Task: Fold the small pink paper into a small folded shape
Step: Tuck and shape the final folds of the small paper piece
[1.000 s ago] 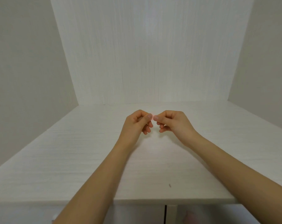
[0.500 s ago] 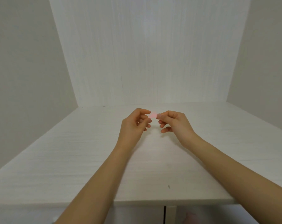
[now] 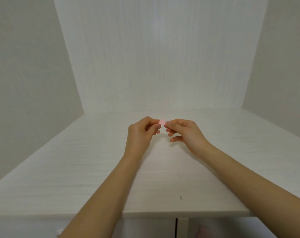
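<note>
While raised above white table (image 3: 77, 169), pink paper (image 3: 162, 121) pinched between left hand (image 3: 142, 133) and right hand (image 3: 185, 133), likely for creasing.

The bench (image 3: 77, 169) lies bare on both sides of the two forearms, giving a hand free passage left, right and toward the near edge. Travel is bounded by the back panel (image 3: 159, 66) behind and by the side walls left (image 3: 25, 83) and right (image 3: 283, 74). A small dark speck (image 3: 180, 197) on the bench near the front edge presents no obstruction.

The table (image 3: 77, 169) is matt, pale wood-grain laminate; the pink paper (image 3: 162, 121) looks matt.
</note>
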